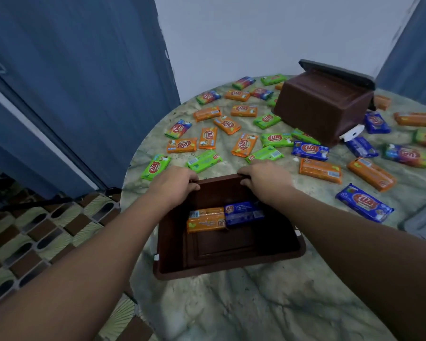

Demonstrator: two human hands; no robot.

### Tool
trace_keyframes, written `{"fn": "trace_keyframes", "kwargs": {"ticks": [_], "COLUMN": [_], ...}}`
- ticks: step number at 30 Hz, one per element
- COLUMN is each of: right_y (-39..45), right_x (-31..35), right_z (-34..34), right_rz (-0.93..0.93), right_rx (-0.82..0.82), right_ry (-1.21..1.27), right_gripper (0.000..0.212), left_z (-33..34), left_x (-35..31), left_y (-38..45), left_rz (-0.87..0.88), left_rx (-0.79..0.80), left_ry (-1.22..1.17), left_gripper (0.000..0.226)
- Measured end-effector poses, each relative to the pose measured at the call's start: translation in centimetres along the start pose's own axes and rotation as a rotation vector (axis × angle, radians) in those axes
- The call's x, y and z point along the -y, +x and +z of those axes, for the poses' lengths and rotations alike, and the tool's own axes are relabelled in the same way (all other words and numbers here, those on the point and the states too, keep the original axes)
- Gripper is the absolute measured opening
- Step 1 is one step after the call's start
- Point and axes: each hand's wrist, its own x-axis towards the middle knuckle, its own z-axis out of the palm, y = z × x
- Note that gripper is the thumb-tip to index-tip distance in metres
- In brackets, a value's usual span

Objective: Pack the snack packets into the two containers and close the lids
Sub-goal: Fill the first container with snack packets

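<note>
Two hands grip the far rim of an open brown box (229, 264) at the lower centre of the frame: the left hand (174, 183) curls its fingers over the rim's left corner, and the right hand (263, 179) curls over the right corner. Inside the box, against its far wall, lie an orange packet (205, 219) and a blue packet (244, 213), side by side and touching. The box stands on a round marbled table (231, 311). A second brown box (322, 109) sits at the upper right of the frame, well apart from the first, with a dark lid (340, 72) tilted on top of it. Many loose packets lie scattered over the table between and around the boxes: green ones (156, 166) near the left hand, orange ones (320, 170) just right of the right hand, blue ones (364, 202) at the right edge, and several multicoloured ones (178, 129) toward the upper middle. A small white object (352, 132) lies at the second box's lower right corner. Blue curtains (71, 82) hang at the upper left, and a patterned floor (35, 237) shows at the lower left.
</note>
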Motion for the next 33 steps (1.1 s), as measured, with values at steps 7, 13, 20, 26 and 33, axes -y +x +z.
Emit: {"fn": "trace_keyframes", "kwargs": {"ticks": [7,13,20,26,33], "right_y": [1.4,4.4,9.4,12.0,14.2], "right_x": [1.3,2.7,3.9,3.9,3.8], "right_z": [-0.4,-1.1,-0.7,1.0,2.6], "right_rz": [0.021,0.072,0.113,0.132,0.108], "right_rx": [0.013,-0.037,0.009,0.071,0.164], "right_ry": [0.007,0.255,0.333,0.32,0.294], "right_gripper": [0.044,0.047,0.028,0.031,0.042], "left_z": [-1.0,-1.9,0.3,4.0,4.8], "left_x": [1.3,1.8,4.2,5.0,5.9], "left_y": [0.3,2.7,7.9,10.1,10.9], "left_rz": [-0.018,-0.048,-0.072,-0.056,-0.038], "left_rx": [0.068,-0.037,0.165,0.307,0.311], "left_ry": [-0.039,-0.179,-0.231,-0.129,-0.127], "left_gripper": [0.039,0.029,0.012,0.034,0.046]}}
